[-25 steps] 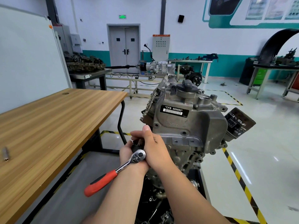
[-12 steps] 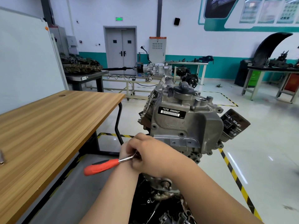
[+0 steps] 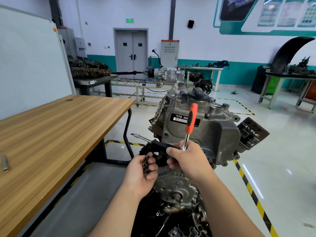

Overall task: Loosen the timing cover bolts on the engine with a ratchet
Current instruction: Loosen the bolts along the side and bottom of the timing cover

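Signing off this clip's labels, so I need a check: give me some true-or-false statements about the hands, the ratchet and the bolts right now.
1. The orange-handled ratchet points its handle upward in front of the grey metal engine. True.
2. The left hand is empty. False: its curled fingers hold several dark bolts.
3. The right hand grips the ratchet near its metal head. True.
4. A small metal piece lies on the wooden table near the picture's left edge. True.
5. The black cylindrical oil filter lies on the table. False: it sticks out of the engine at the picture's right.
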{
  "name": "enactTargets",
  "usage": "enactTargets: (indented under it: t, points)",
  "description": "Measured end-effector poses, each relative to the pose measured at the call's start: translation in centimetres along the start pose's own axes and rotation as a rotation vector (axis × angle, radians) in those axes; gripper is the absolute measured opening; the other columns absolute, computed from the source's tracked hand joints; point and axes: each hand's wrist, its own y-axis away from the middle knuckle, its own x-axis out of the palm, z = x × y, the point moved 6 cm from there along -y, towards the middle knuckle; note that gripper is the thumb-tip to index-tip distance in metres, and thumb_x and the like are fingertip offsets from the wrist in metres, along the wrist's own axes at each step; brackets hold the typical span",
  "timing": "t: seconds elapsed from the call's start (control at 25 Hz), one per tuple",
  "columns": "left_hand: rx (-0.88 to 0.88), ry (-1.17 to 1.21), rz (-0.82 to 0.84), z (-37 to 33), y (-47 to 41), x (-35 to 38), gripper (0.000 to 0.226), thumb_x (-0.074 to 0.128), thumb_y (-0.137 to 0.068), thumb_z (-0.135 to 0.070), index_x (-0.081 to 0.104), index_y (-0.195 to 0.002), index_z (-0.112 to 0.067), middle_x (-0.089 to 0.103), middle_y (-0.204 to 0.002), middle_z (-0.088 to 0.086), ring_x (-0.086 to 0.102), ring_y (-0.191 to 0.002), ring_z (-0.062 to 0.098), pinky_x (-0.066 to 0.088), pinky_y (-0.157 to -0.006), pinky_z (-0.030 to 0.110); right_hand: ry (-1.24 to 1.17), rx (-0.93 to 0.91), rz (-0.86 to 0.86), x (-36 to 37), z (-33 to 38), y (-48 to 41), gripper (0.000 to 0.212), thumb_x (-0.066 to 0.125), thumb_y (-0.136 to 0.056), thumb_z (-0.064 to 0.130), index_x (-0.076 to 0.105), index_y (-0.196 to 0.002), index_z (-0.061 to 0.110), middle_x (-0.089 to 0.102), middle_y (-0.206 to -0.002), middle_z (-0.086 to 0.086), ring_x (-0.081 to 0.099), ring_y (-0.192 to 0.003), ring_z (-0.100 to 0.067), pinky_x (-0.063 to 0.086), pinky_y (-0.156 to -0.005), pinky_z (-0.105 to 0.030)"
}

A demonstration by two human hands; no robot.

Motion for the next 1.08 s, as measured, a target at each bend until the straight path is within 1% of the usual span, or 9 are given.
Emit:
enactTargets:
  t: [0.08, 0.16, 0.32, 0.48, 0.64, 0.72, 0.8, 0.92, 1.08]
  points:
    - [-0.014, -0.059, 0.033, -0.5, -0.2, -1.0, 0.019, 0.040, -0.099, -0.018, 0.054, -0.091, -0.008, 0.047, -0.062, 0.000, 0.039, -0.040, 0.006, 0.024, -0.027, 0.016, -0.032, -0.009, -0.004, -1.2, -0.6, 0.3, 0.024, 0.069, -0.083, 0.012, 0.046, -0.079, 0.016, 0.064, -0.054, -0.001, 0.063, -0.052, -0.018, 0.052, -0.051, -0.029]
    - [-0.001, -0.057, 0.043, -1.4, -0.4, -1.8, 0.016, 0.048, -0.095, -0.019, 0.059, -0.096, -0.007, 0.050, -0.064, -0.001, 0.040, -0.041, 0.004, 0.027, -0.028, 0.015, -0.044, -0.048, -0.038, -2.4, -0.6, 0.7, 0.027, 0.069, -0.082, 0.013, 0.042, -0.079, 0.016, 0.061, -0.052, -0.001, 0.060, -0.049, -0.019, 0.050, -0.049, -0.030]
    - [0.019, -0.079, 0.045, -2.7, -0.6, -3.2, 0.026, 0.058, -0.081, -0.022, 0.061, -0.101, -0.006, 0.051, -0.062, -0.002, 0.039, -0.040, 0.002, 0.029, -0.029, 0.014, 0.091, -0.109, -0.116, -3.4, 0.3, 1.0, 0.024, 0.066, -0.086, 0.026, 0.042, -0.084, 0.020, 0.057, -0.046, -0.002, 0.052, -0.040, -0.014, 0.040, -0.040, -0.017]
    - [0.016, -0.102, 0.011, -3.8, -0.7, -4.7, 0.012, 0.059, -0.079, -0.020, 0.053, -0.085, -0.011, 0.050, -0.060, -0.002, 0.038, -0.037, 0.002, 0.026, -0.028, 0.014, 0.162, -0.124, -0.109, -3.2, 0.9, 1.0, 0.021, 0.062, -0.089, 0.029, 0.042, -0.089, 0.024, 0.057, -0.047, -0.001, 0.051, -0.039, -0.011, 0.035, -0.036, -0.014]
    - [-0.001, -0.074, 0.038, -4.6, -0.5, -4.9, 0.012, 0.056, -0.081, -0.023, 0.054, -0.083, -0.011, 0.047, -0.058, -0.003, 0.036, -0.035, 0.002, 0.025, -0.026, 0.013, 0.204, -0.144, -0.073, -3.3, 1.6, 1.1, 0.019, 0.061, -0.089, 0.033, 0.042, -0.085, 0.034, 0.058, -0.047, -0.001, 0.053, -0.041, -0.011, 0.036, -0.038, -0.015]
    - [-0.003, -0.068, 0.052, -4.8, -0.5, -4.6, 0.014, 0.055, -0.082, -0.024, 0.051, -0.081, -0.011, 0.046, -0.057, -0.003, 0.036, -0.034, 0.002, 0.025, -0.026, 0.013, 0.222, -0.151, -0.042, -3.0, 1.9, 1.5, 0.022, 0.061, -0.088, 0.035, 0.041, -0.079, 0.039, 0.058, -0.046, -0.001, 0.053, -0.041, -0.012, 0.036, -0.039, -0.016]
    - [-0.018, -0.064, 0.066, -4.7, -0.3, -4.3, 0.015, 0.054, -0.082, -0.025, 0.047, -0.079, -0.012, 0.045, -0.055, -0.004, 0.035, -0.032, 0.002, 0.024, -0.026, 0.012, 0.234, -0.155, -0.025, -2.7, 1.9, 1.8, 0.023, 0.061, -0.088, 0.033, 0.041, -0.079, 0.038, 0.058, -0.046, -0.002, 0.052, -0.042, -0.012, 0.037, -0.040, -0.016]
    - [-0.042, -0.065, 0.086, -4.5, -0.3, -3.7, 0.016, 0.053, -0.081, -0.026, 0.046, -0.076, -0.013, 0.044, -0.054, -0.004, 0.035, -0.031, 0.002, 0.023, -0.026, 0.011, 0.224, -0.153, -0.036, -2.9, 1.6, 2.2, 0.019, 0.061, -0.089, 0.031, 0.042, -0.086, 0.031, 0.058, -0.046, -0.002, 0.050, -0.040, -0.011, 0.036, -0.039, -0.015]
    - [-0.033, -0.072, 0.092, -4.5, -0.3, -3.5, 0.017, 0.053, -0.081, -0.026, 0.046, -0.075, -0.012, 0.044, -0.055, -0.004, 0.035, -0.031, 0.002, 0.023, -0.026, 0.010, 0.232, -0.163, -0.081, -3.7, 1.7, 2.4, 0.021, 0.061, -0.087, 0.033, 0.042, -0.080, 0.036, 0.059, -0.048, -0.002, 0.053, -0.041, -0.011, 0.039, -0.040, -0.016]
